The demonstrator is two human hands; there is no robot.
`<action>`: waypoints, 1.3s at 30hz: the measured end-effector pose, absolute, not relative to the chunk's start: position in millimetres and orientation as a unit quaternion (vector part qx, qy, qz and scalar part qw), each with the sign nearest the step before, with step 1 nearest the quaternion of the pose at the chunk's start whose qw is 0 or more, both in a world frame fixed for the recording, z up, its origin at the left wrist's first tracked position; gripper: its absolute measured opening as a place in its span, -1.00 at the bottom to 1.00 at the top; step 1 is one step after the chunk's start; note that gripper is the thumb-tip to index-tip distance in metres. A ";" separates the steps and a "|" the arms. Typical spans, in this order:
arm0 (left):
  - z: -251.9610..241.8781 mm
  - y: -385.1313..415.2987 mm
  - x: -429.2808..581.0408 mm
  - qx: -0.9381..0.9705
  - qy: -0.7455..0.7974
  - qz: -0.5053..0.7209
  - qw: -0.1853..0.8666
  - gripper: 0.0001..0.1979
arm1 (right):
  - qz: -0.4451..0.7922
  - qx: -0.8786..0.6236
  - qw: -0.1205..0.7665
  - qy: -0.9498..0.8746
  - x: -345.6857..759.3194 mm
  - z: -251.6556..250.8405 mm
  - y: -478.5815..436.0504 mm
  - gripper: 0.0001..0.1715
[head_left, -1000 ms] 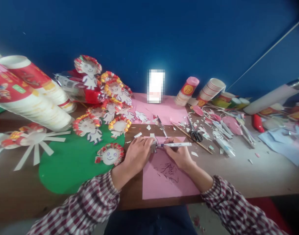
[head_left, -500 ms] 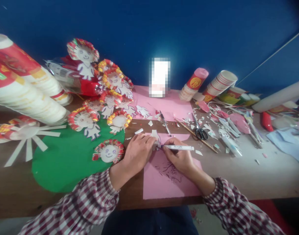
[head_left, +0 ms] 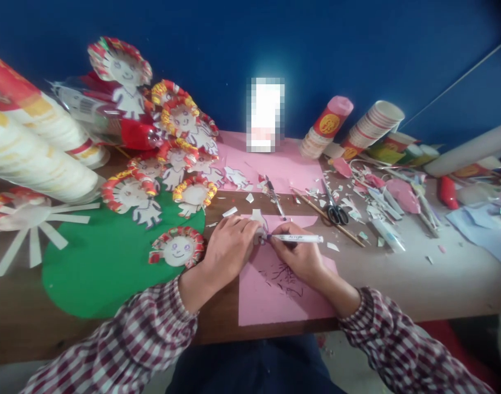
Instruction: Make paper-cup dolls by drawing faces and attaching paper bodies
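I see the paper cut-out [head_left: 258, 223] on the pink sheet [head_left: 275, 303], pinched at its left by the left hand [head_left: 228, 249]. The marker [head_left: 298, 238], gripped in the closed fingers of the right hand [head_left: 302, 258], lies crosswise, its tip pointing left and touching the cut-out's right edge.

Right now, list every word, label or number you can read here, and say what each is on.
"Acrylic": on the white marker in the right hand; small, so likely rather than sure.
Red and yellow print on the paper cup stacks: too blurred to read.
Black scribble on the pink sheet: no legible word.
Pixelated card by the wall: unreadable.
Paper cut-out in the left hand: nothing legible.
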State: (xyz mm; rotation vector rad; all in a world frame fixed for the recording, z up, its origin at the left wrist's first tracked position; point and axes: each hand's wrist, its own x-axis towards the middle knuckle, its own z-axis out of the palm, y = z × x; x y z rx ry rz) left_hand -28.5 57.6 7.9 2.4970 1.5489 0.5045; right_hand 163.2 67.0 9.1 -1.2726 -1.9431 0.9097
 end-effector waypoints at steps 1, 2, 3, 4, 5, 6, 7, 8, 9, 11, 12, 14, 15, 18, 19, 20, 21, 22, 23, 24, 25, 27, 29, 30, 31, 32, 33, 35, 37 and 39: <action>7.7 57.6 -28.4 0.835 0.519 0.167 0.080 -0.80 | 0.347 -0.483 0.318 -0.738 163.2 9.0 67.0 -0.91; 7.5 57.7 -28.4 0.835 0.519 0.165 0.081 -0.80 | 0.348 -0.483 0.317 -0.738 163.1 9.0 67.1 -0.91; 7.2 57.8 -28.4 0.835 0.519 0.165 0.081 -0.80 | 0.349 -0.484 0.318 -0.737 163.0 9.1 67.1 -0.91; 6.8 57.8 -28.5 0.834 0.519 0.166 0.082 -0.80 | 0.351 -0.483 0.318 -0.736 162.8 9.4 67.0 -0.91; 6.4 57.8 -28.6 0.835 0.518 0.168 0.082 -0.79 | 0.353 -0.483 0.319 -0.735 162.6 9.7 67.0 -0.91; 6.0 57.9 -28.8 0.834 0.518 0.171 0.082 -0.79 | 0.353 -0.484 0.318 -0.735 162.4 10.0 67.0 -0.91; 5.6 57.9 -28.9 0.834 0.518 0.172 0.082 -0.79 | 0.352 -0.484 0.317 -0.735 162.2 10.3 66.9 -0.91; 5.3 58.0 -29.1 0.834 0.517 0.174 0.083 -0.78 | 0.349 -0.485 0.316 -0.737 162.1 10.6 66.9 -0.91; 5.1 58.1 -29.2 0.834 0.517 0.174 0.085 -0.78 | 0.347 -0.485 0.314 -0.739 162.1 10.6 67.0 -0.91; 4.8 58.3 -29.3 0.834 0.515 0.173 0.090 -0.78 | 0.341 -0.485 0.312 -0.743 162.2 10.3 67.3 -0.91; 4.8 58.4 -29.3 0.834 0.514 0.175 0.092 -0.78 | 0.339 -0.484 0.313 -0.744 162.3 9.9 67.4 -0.91; 4.8 58.5 -29.2 0.834 0.513 0.181 0.092 -0.78 | 0.336 -0.482 0.316 -0.745 162.4 8.9 67.7 -0.91; 4.9 58.6 -29.1 0.834 0.513 0.184 0.091 -0.78 | 0.333 -0.483 0.317 -0.745 162.4 8.5 67.7 -0.91; 5.1 58.4 -29.0 0.834 0.510 0.191 0.088 -0.77 | 0.322 -0.486 0.317 -0.748 162.1 8.0 67.4 -0.90; 5.2 58.3 -29.0 0.834 0.510 0.192 0.087 -0.77 | 0.320 -0.487 0.317 -0.748 162.0 8.1 67.1 -0.90; 5.2 58.3 -29.0 0.834 0.510 0.192 0.086 -0.77 | 0.320 -0.488 0.317 -0.748 161.9 8.2 66.9 -0.90; 5.2 58.2 -29.2 0.834 0.511 0.191 0.085 -0.77 | 0.321 -0.487 0.316 -0.748 161.9 8.4 66.6 -0.90; 5.1 58.1 -29.3 0.834 0.511 0.189 0.084 -0.77 | 0.324 -0.486 0.316 -0.748 161.9 8.6 66.4 -0.91; 5.1 58.1 -29.5 0.835 0.511 0.187 0.084 -0.77 | 0.326 -0.485 0.315 -0.748 161.9 8.8 66.2 -0.91; 5.0 58.1 -29.6 0.836 0.510 0.186 0.083 -0.77 | 0.329 -0.484 0.313 -0.748 162.0 9.0 66.1 -0.91; 4.9 58.1 -29.8 0.836 0.510 0.186 0.083 -0.78 | 0.331 -0.483 0.313 -0.748 162.0 9.2 66.1 -0.91; 4.8 58.2 -30.1 0.835 0.509 0.189 0.083 -0.78 | 0.333 -0.483 0.312 -0.748 162.2 9.4 66.1 -0.91; 4.7 58.3 -30.2 0.835 0.509 0.193 0.084 -0.78 | 0.333 -0.483 0.311 -0.748 162.3 9.8 66.3 -0.91; 4.6 58.3 -30.1 0.835 0.508 0.194 0.084 -0.78 | 0.332 -0.482 0.310 -0.749 162.4 10.0 66.4 -0.91; 4.5 58.4 -30.1 0.835 0.508 0.195 0.083 -0.77 | 0.332 -0.481 0.310 -0.750 162.5 10.3 66.4 -0.91; 4.3 58.4 -29.9 0.835 0.507 0.195 0.082 -0.77 | 0.332 -0.481 0.309 -0.750 162.5 10.5 66.5 -0.92; 4.1 58.5 -29.8 0.836 0.507 0.194 0.080 -0.77 | 0.333 -0.479 0.309 -0.751 162.6 10.7 66.5 -0.92; 3.7 58.7 -29.6 0.836 0.509 0.189 0.079 -0.77 | 0.334 -0.478 0.309 -0.751 162.6 10.9 66.3 -0.93; 3.4 58.9 -29.5 0.836 0.511 0.183 0.079 -0.77 | 0.334 -0.478 0.309 -0.751 162.5 10.9 66.2 -0.93; 3.3 58.9 -29.5 0.836 0.513 0.180 0.076 -0.77 | 0.333 -0.478 0.311 -0.751 162.3 10.8 66.1 -0.94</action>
